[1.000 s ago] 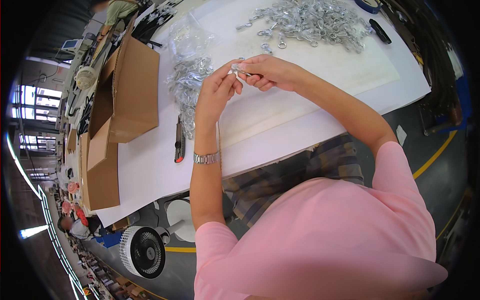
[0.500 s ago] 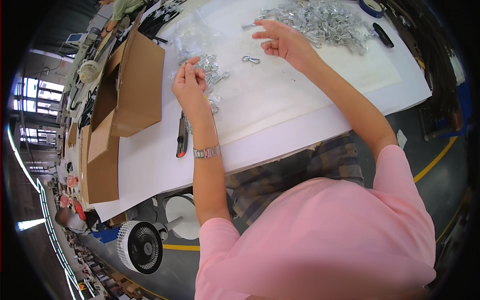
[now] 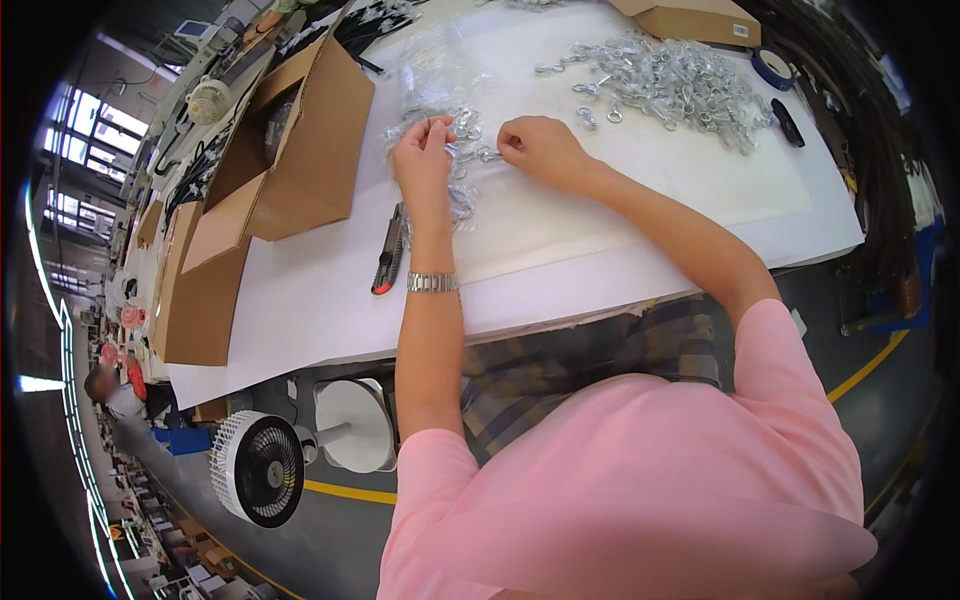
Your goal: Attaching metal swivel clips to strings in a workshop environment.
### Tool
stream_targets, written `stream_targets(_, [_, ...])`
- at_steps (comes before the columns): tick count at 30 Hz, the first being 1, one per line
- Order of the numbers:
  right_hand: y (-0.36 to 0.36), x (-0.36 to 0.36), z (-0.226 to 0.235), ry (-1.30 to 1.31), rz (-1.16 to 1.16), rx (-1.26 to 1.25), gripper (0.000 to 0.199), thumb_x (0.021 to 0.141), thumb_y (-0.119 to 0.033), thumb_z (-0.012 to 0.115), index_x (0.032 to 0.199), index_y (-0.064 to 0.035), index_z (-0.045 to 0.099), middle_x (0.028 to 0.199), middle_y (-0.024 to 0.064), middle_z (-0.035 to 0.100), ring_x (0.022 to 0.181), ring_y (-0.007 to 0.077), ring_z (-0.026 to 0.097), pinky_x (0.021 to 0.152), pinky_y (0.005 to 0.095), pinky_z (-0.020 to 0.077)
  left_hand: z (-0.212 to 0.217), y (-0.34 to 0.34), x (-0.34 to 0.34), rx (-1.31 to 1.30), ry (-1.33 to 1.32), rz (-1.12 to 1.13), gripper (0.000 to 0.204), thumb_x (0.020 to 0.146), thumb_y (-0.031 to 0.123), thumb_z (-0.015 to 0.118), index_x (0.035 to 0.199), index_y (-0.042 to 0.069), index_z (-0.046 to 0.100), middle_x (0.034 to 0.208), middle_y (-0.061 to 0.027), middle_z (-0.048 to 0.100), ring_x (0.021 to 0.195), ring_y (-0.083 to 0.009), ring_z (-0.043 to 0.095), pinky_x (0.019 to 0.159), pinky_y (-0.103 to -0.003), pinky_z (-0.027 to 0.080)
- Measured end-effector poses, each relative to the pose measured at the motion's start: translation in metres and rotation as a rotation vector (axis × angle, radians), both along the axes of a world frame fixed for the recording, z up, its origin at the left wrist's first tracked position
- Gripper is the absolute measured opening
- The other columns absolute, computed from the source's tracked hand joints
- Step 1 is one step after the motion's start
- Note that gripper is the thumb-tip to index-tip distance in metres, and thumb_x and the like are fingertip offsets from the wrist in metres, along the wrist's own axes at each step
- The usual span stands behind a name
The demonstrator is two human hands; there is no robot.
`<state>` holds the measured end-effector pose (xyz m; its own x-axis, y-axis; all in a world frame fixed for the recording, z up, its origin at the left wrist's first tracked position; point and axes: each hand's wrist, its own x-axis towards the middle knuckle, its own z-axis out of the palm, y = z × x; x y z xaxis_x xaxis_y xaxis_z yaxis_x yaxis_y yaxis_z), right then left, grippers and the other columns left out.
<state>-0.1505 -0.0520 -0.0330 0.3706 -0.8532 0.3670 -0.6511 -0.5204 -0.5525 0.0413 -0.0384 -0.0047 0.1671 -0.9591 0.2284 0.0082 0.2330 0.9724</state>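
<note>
My left hand [image 3: 422, 160] is closed in a pinch above the near pile of snap hooks in clear plastic [image 3: 466, 128]. What its fingertips hold, if anything, is too small to make out. Just to its right, my right hand [image 3: 545, 152] pinches a silver metal snap hook [image 3: 488, 156] that points toward the left hand. A larger heap of snap hooks in clear plastic [image 3: 680, 90] spreads at the far right, with one bagged snap hook [image 3: 587, 118] lying apart at its near edge. Behind my left hand lie crumpled clear plastic bags [image 3: 437, 72].
An open cardboard box [image 3: 310, 150] stands left of my left arm. A utility knife [image 3: 388, 255] lies beside my wrist. At the far right are a blue tape roll [image 3: 774, 68], a black-handled object [image 3: 787, 122] and another cardboard box [image 3: 690, 20]. A fan [image 3: 265, 470] stands below the table.
My right hand has come down and left from beside the big heap and closed on the snap hook that lay on the table. My left hand stays pinched. The whole view has shifted.
</note>
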Motion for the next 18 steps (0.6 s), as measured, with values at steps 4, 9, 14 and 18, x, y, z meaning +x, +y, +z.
stream_targets(4, [0.004, -0.033, -0.002, -0.374, 0.044, 0.263, 0.016, 0.096, -0.017, 0.063, 0.095, -0.0018, 0.067, 0.08, 0.0017, 0.067, 0.074, 0.0131, 0.064, 0.068, 0.0287, 0.0513, 0.0, 0.001, -0.022, 0.025, -0.159, -0.103, 0.024, 0.098, 0.019, 0.067, 0.109, -0.002, 0.071, 0.082, -0.0031, 0.066, 0.052, -0.0022, 0.041, 0.045, -0.019, 0.028])
stream_targets(9, [0.016, -0.044, 0.006, -0.602, 0.136, 0.471, 0.02, 0.1, -0.024, 0.064, 0.101, -0.004, 0.066, 0.079, -0.0016, 0.062, 0.068, 0.0063, 0.056, 0.062, 0.0232, 0.0458, 0.0, 0.007, -0.032, 0.134, -0.36, -0.417, 0.021, 0.097, 0.02, 0.068, 0.097, 0.0, 0.072, 0.074, -0.0023, 0.067, 0.05, -0.0018, 0.04, 0.044, -0.019, 0.027])
stream_targets(14, [0.018, -0.048, 0.016, -0.758, 0.14, 0.722, 0.018, 0.096, -0.022, 0.07, 0.099, -0.0044, 0.068, 0.077, -0.0019, 0.062, 0.065, 0.0062, 0.056, 0.06, 0.0227, 0.0449, 0.0, 0.009, -0.033, 0.09, -0.298, -0.273, 0.023, 0.097, 0.021, 0.067, 0.088, 0.001, 0.072, 0.067, -0.0021, 0.067, 0.049, -0.0023, 0.04, 0.045, -0.022, 0.029])
stream_targets(18, [0.011, -0.064, 0.026, -0.654, 0.074, 0.705, 0.019, 0.093, -0.023, 0.075, 0.097, -0.005, 0.07, 0.077, -0.001, 0.065, 0.066, 0.0066, 0.058, 0.063, 0.0227, 0.0465, 0.005, 0.013, -0.038, 0.138, -0.276, -0.21, 0.025, 0.097, 0.021, 0.065, 0.085, 0.001, 0.073, 0.065, -0.002, 0.068, 0.049, -0.0029, 0.04, 0.047, -0.024, 0.032])
